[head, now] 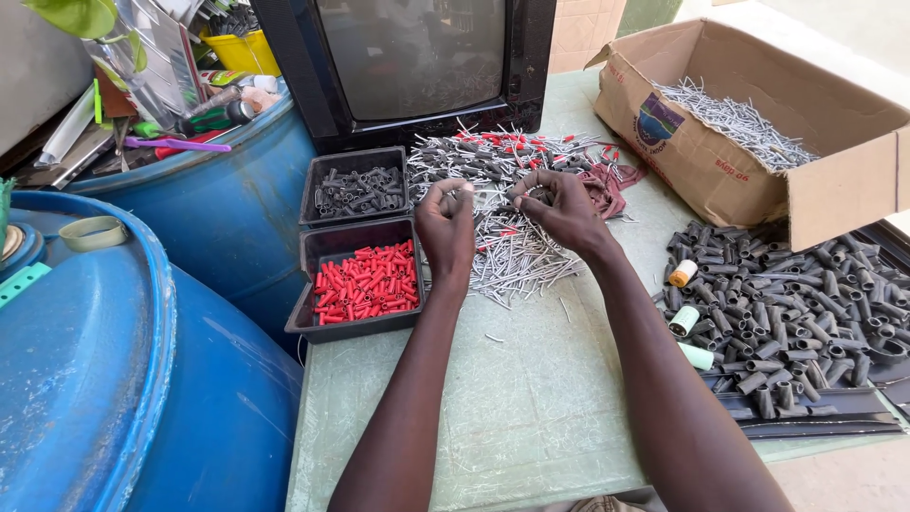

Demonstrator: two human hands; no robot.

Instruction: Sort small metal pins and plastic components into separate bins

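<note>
Bench [531,398]: heap of grey and red pins [512,204]. Left hand [447,226] and right hand [559,204] over the heap, each grip pinched on small pieces. Beside the left hand: tray of red caps [365,283], tray of grey caps [358,188].

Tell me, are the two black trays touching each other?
Touching. The head view shows the tray of red pieces butted against the tray of grey pieces, with their rims meeting and no table showing between them.
</note>
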